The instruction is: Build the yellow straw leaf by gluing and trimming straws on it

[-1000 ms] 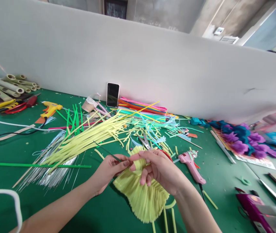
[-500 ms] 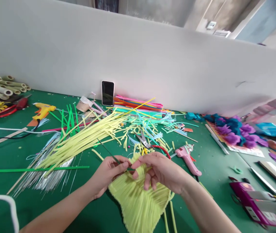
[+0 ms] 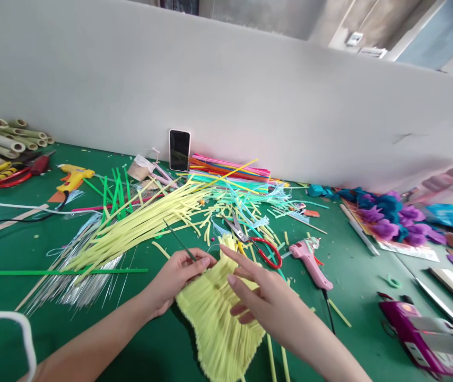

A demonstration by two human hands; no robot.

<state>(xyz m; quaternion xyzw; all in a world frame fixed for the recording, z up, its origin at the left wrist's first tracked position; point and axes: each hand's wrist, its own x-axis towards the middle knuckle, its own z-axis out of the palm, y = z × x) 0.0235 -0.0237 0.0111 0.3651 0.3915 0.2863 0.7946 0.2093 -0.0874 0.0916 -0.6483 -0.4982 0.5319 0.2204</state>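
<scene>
My left hand [image 3: 184, 278] is closed, pinching a thin dark green stick [image 3: 177, 239] that points up and to the left. Its fingertips also lie against the narrow top of a yellow-green, fan-shaped piece of fuzzy pipe cleaners [image 3: 214, 323]. A fine, thread-like loop [image 3: 213, 246] shows above those fingertips; where it leads I cannot make out. My right hand [image 3: 264, 292] hovers over the piece's right side with its fingers apart, holding nothing. Just beyond it lie scissors with red handles [image 3: 266, 252], blades partly open.
Loose yellow-green pipe cleaners [image 3: 139, 228] spread across the green table. A pink glue gun [image 3: 310, 262] lies to the right, a yellow one [image 3: 73, 178] at the left. A phone [image 3: 179, 150] leans on the white partition [image 3: 250, 95]. A purple device [image 3: 417, 334] sits at the right.
My right hand has come away from the narrow top and opened, moving right and slightly down. My left hand still pinches the stick. More of the yellow-green piece and the scissors' handles shows.
</scene>
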